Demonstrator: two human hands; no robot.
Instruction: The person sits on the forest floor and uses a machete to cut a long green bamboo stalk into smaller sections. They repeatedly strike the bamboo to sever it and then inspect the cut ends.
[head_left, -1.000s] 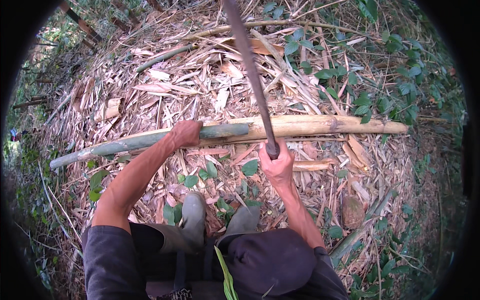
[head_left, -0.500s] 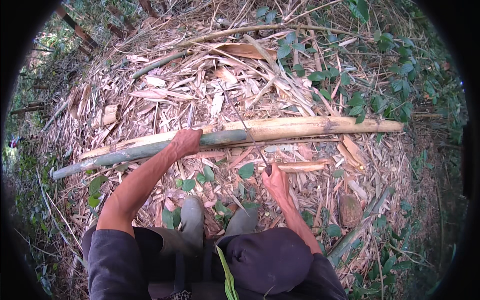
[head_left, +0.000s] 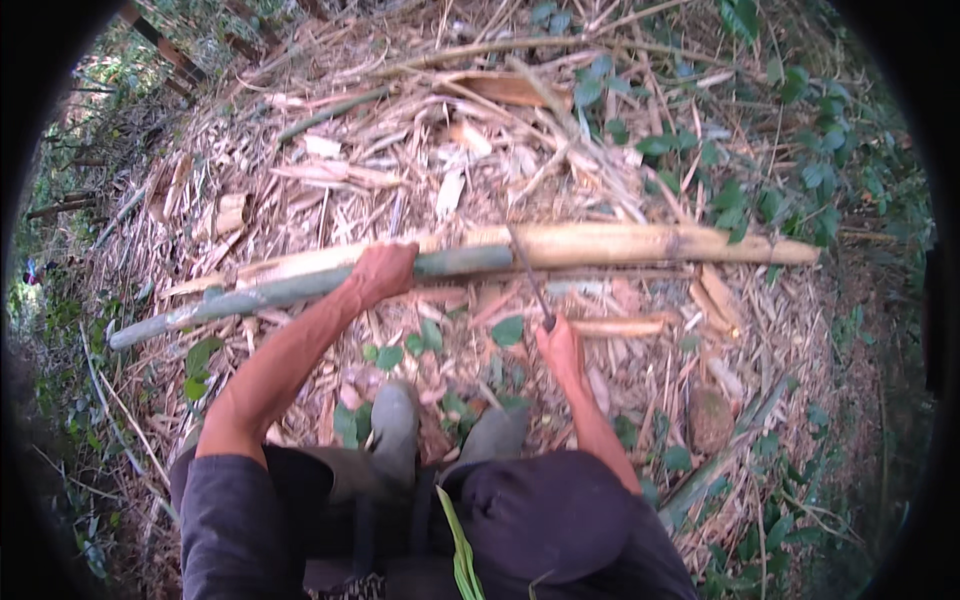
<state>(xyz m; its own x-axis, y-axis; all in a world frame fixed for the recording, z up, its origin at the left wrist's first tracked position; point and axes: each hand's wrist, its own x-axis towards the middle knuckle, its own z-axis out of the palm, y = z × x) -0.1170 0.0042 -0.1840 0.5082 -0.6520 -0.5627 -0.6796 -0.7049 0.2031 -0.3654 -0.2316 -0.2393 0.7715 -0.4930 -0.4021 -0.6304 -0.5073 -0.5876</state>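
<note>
Gripping the bamboo pole (head_left: 600, 245) with my left hand (head_left: 380, 272), I see its long axis run left to right across the littered ground (head_left: 400, 170), just ahead of my boots (head_left: 395, 425). My right hand (head_left: 558, 345) is clenched on a dark blade (head_left: 528, 275) whose tip touches the pole's near side, right of my left hand. Both hands sit close to the pole; the left is on it.

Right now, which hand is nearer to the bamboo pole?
Left. The left hand grips the bamboo pole; the right hand is below it, holding a blade that meets the pole.
</note>
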